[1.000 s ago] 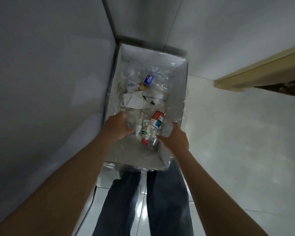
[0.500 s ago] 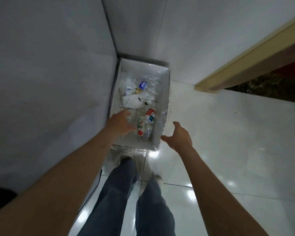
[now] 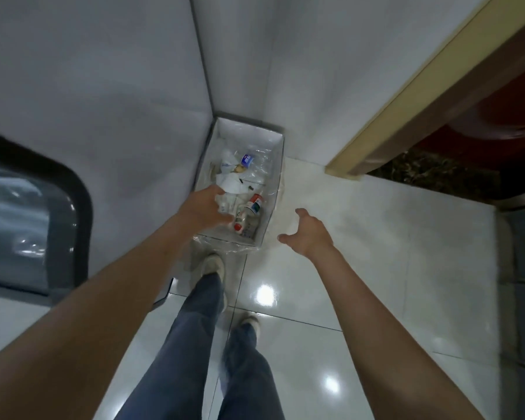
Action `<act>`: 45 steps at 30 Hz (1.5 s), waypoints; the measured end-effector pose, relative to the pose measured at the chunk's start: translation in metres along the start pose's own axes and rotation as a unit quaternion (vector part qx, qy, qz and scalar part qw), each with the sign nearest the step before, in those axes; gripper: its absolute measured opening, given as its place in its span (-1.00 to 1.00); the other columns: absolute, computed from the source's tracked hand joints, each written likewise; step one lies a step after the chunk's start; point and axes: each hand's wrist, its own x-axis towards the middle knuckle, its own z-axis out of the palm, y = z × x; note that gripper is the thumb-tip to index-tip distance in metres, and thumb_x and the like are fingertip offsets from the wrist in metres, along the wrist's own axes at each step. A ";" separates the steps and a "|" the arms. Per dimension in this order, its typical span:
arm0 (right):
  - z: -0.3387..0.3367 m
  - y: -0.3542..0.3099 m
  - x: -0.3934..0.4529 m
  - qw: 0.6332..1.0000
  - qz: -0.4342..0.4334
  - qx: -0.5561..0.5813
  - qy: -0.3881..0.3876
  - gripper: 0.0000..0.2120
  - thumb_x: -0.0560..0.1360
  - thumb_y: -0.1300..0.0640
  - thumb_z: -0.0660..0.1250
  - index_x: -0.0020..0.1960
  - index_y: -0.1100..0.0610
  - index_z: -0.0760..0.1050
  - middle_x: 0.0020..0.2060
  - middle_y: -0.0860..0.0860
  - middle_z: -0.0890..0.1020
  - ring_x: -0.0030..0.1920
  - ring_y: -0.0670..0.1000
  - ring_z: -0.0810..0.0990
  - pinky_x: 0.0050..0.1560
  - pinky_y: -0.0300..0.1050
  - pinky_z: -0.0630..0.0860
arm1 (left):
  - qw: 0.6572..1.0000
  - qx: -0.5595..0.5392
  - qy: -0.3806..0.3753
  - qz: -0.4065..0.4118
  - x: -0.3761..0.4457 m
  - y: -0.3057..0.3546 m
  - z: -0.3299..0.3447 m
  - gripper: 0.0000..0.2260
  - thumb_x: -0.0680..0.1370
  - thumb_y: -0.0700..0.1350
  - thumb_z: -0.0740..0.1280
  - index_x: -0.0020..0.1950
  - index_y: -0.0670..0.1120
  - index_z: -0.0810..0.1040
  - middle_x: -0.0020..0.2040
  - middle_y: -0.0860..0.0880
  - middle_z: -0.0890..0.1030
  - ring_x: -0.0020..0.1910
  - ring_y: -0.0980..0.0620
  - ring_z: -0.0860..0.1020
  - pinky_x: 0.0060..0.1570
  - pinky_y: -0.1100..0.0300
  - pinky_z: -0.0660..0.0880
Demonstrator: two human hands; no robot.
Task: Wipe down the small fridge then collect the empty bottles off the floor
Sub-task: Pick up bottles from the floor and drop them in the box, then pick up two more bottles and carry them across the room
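The person stood on the glossy white tiled floor point(image 3: 361, 268) in blue jeans point(image 3: 200, 344) and pale shoes point(image 3: 213, 265), one foot ahead of the other, the front toe just short of the bin. Both bare forearms reached forward and down.

The right hand point(image 3: 308, 233) hung over bare floor to the right of the bin, fingers spread and loosely bent, thumb out, holding nothing and touching nothing. The left hand point(image 3: 205, 209) was over the near left part of the bin, its back turned up toward me; the fingers pointed down among the rubbish, and I could not tell whether they gripped anything.

The white rectangular bin point(image 3: 281, 165), lined with clear plastic, sat on the floor pushed into the corner where two pale walls met. In its near end lay the collected bottles point(image 3: 249, 215), on their sides close together: one with a red cap and another with a red, white and blue label. Farther in were crumpled white paper point(image 3: 231, 181), clear plastic wrapping and a small blue-labelled piece point(image 3: 247, 159).

To the left stood a white appliance with a dark-framed glass panel point(image 3: 28, 213), close against the left arm. Off to the far right ran a tan wooden edge point(image 3: 406, 95) with dark red beneath it.
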 end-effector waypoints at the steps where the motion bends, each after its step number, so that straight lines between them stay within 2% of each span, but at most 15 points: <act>1: -0.005 0.000 -0.009 1.000 -0.009 -0.001 0.003 -0.23 0.41 -0.06 0.41 0.47 0.10 0.12 0.28 0.14 0.43 0.29 0.14 0.40 0.16 -0.05 0.43 | 1.000 -0.003 0.005 0.003 -0.011 0.004 -0.001 -0.45 0.37 -0.04 0.52 0.30 -0.07 0.41 0.06 -0.12 0.60 -0.06 -0.01 0.52 0.02 0.17 0.43; 6: -0.023 -0.006 -0.053 0.998 -0.055 -0.011 0.025 -0.25 0.41 -0.02 0.41 0.48 0.09 0.12 0.28 0.14 0.44 0.29 0.15 0.41 0.12 -0.07 0.41 | 0.999 0.003 0.038 0.039 -0.065 0.020 -0.007 -0.47 0.41 -0.09 0.49 0.32 -0.12 0.40 0.15 -0.12 0.57 0.11 -0.11 0.54 0.10 0.13 0.41; 11: -0.025 -0.023 -0.092 0.994 -0.103 -0.023 0.034 -0.33 0.41 0.00 0.40 0.43 0.08 0.19 0.20 0.14 0.48 0.21 0.14 0.46 0.01 -0.10 0.42 | 0.997 0.009 0.050 0.051 -0.106 0.014 -0.018 -0.45 0.41 -0.07 0.49 0.34 -0.11 0.39 0.15 -0.11 0.59 -0.03 -0.02 0.52 0.02 0.21 0.38; 15: -0.015 -0.036 -0.118 0.989 -0.137 -0.041 0.029 -0.39 0.41 0.00 0.41 0.37 0.07 0.25 0.18 0.12 0.49 0.18 0.13 0.47 -0.01 -0.10 0.42 | 0.997 0.002 0.068 0.039 -0.134 -0.007 -0.030 -0.43 0.37 -0.03 0.52 0.31 -0.07 0.42 0.12 -0.13 0.60 0.07 -0.09 0.56 0.08 0.11 0.44; 22: 0.020 -0.074 -0.162 0.981 -0.180 -0.066 0.023 -0.36 0.36 0.00 0.44 0.36 0.04 0.28 0.21 0.08 0.49 0.20 0.13 0.47 0.09 -0.08 0.45 | 0.995 0.014 0.093 0.037 -0.187 -0.068 -0.060 -0.45 0.39 0.00 0.50 0.32 -0.03 0.41 0.11 -0.06 0.60 -0.02 -0.01 0.53 0.03 0.15 0.46; 27: 0.064 -0.096 -0.204 0.980 -0.182 -0.071 0.030 -0.44 0.33 -0.01 0.41 0.27 0.02 0.33 0.10 0.07 0.53 0.06 0.12 0.52 -0.03 -0.07 0.48 | 0.993 0.005 0.109 0.043 -0.231 -0.122 -0.068 -0.46 0.40 0.03 0.49 0.31 -0.02 0.41 0.10 -0.05 0.59 -0.04 0.04 0.51 -0.06 0.21 0.43; 30: 0.099 -0.104 -0.239 0.979 -0.187 -0.076 0.037 -0.49 0.36 0.02 0.39 0.25 0.08 0.33 0.11 0.10 0.52 0.10 0.15 0.50 0.00 -0.04 0.49 | 0.993 0.022 0.104 0.050 -0.260 -0.155 -0.069 -0.44 0.39 0.04 0.50 0.32 -0.02 0.40 0.09 -0.05 0.60 -0.07 0.05 0.53 -0.04 0.19 0.47; 34: 0.141 -0.118 -0.283 0.974 -0.203 -0.089 0.035 -0.42 0.39 0.04 0.41 0.33 0.13 0.30 0.19 0.09 0.48 0.18 0.14 0.47 0.10 -0.01 0.48 | 0.993 0.023 0.108 0.052 -0.304 -0.195 -0.074 -0.45 0.38 0.02 0.50 0.31 -0.03 0.41 0.03 -0.04 0.61 -0.02 -0.01 0.57 -0.02 0.12 0.52; 37: 0.168 -0.131 -0.312 0.965 -0.231 -0.116 0.035 -0.45 0.41 0.04 0.39 0.34 0.10 0.31 0.23 0.08 0.48 0.22 0.12 0.46 0.10 -0.06 0.46 | 0.992 -0.008 0.124 0.031 -0.339 -0.225 -0.080 -0.45 0.37 -0.01 0.51 0.30 -0.01 0.43 0.05 -0.06 0.62 -0.03 0.00 0.57 -0.01 0.11 0.54; 39: 0.178 -0.141 -0.330 0.957 -0.252 -0.138 0.029 -0.52 0.44 0.05 0.36 0.30 0.12 0.34 0.14 0.07 0.50 0.20 0.12 0.46 -0.02 -0.13 0.40 | 0.989 -0.010 0.145 0.014 -0.362 -0.243 -0.083 -0.48 0.38 0.00 0.49 0.30 -0.01 0.43 0.11 -0.06 0.60 -0.01 0.00 0.55 -0.02 0.14 0.51; 41: 0.185 -0.152 -0.340 0.950 -0.268 -0.162 0.021 -0.54 0.44 0.05 0.33 0.29 0.12 0.33 0.10 0.09 0.51 0.17 0.15 0.48 -0.07 -0.10 0.40 | 0.986 -0.008 0.167 -0.002 -0.385 -0.258 -0.086 -0.48 0.41 0.01 0.47 0.32 -0.01 0.42 0.14 -0.04 0.59 0.05 -0.02 0.55 0.02 0.14 0.48; 45: 0.201 -0.175 -0.359 0.928 -0.314 -0.200 0.000 -0.43 0.45 0.04 0.31 0.41 0.04 0.23 0.28 0.05 0.45 0.25 0.12 0.44 0.05 -0.07 0.43 | 0.974 -0.049 0.215 -0.056 -0.434 -0.291 -0.084 -0.47 0.41 0.03 0.48 0.32 -0.03 0.42 0.13 -0.03 0.59 0.11 -0.03 0.54 0.08 0.13 0.46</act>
